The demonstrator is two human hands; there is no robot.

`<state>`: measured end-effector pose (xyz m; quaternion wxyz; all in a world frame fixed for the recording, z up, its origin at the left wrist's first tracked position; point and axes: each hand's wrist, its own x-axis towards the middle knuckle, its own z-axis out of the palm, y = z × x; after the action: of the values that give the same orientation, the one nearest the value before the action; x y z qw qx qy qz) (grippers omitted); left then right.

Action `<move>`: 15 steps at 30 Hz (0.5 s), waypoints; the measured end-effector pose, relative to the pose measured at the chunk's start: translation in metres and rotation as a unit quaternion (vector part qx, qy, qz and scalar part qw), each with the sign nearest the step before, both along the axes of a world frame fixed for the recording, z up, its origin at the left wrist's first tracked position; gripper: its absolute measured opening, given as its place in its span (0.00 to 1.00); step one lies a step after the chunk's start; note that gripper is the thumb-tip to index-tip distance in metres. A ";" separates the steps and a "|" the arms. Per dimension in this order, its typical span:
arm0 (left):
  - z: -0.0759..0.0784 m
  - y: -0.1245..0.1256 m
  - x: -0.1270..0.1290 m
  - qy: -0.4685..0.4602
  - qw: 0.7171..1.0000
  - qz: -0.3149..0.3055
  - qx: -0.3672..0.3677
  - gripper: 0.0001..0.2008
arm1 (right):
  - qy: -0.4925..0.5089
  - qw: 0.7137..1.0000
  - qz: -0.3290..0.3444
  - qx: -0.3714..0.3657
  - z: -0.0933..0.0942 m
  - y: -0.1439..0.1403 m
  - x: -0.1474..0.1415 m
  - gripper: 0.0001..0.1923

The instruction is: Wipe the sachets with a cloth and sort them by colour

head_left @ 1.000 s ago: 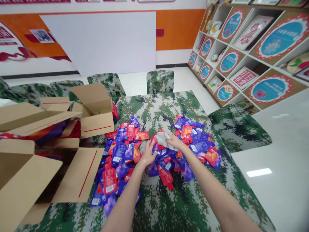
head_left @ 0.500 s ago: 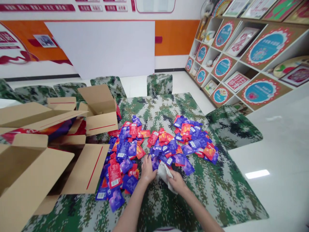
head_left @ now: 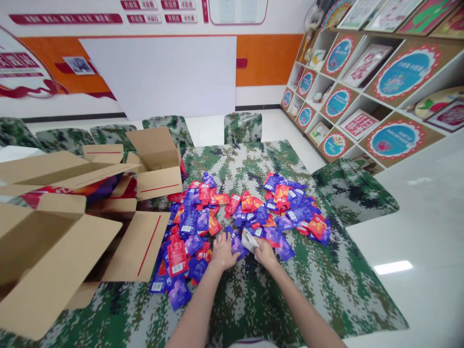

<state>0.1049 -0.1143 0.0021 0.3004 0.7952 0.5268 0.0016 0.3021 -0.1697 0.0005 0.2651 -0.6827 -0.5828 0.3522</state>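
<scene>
At the near edge of the packet pile [head_left: 232, 212], the right hand [head_left: 266, 252] grips a white cloth [head_left: 249, 239], bunched for wiping. The left hand [head_left: 222, 252] lies spread flat on packets beside it, likely steadying them. Left of the pile, open boxes [head_left: 72, 227] crowd the worktop [head_left: 290, 290].

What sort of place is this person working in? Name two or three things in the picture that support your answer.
Probably an activity or display room, not a factory: a wall shelf of framed round emblems, an orange wall banner, and chairs around a camouflage-covered table.
</scene>
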 end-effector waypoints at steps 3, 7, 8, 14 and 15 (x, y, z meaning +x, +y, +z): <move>0.006 -0.011 0.002 0.034 0.999 -0.034 0.003 0.39 | -0.017 0.999 -0.008 -0.033 0.003 0.019 0.012 0.28; 0.016 -0.026 0.011 0.064 0.992 -0.107 0.016 0.35 | -0.020 0.998 -0.010 -0.051 0.005 0.034 0.017 0.27; 0.018 -0.028 0.013 0.059 0.991 -0.120 0.025 0.35 | -0.017 0.998 -0.011 -0.052 0.004 0.036 0.018 0.26; 0.024 -0.035 0.010 0.006 0.953 -0.299 0.051 0.37 | 0.013 0.998 -0.036 -0.058 0.006 0.027 0.024 0.24; 0.023 -0.037 0.006 0.005 0.947 -0.319 0.041 0.37 | 0.021 0.997 -0.044 -0.055 0.008 0.023 0.026 0.24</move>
<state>0.1111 -0.1517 0.0250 0.2498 0.9333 0.2462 -0.0769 0.3278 -0.1466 0.0083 0.2541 -0.7140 -0.5260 0.3859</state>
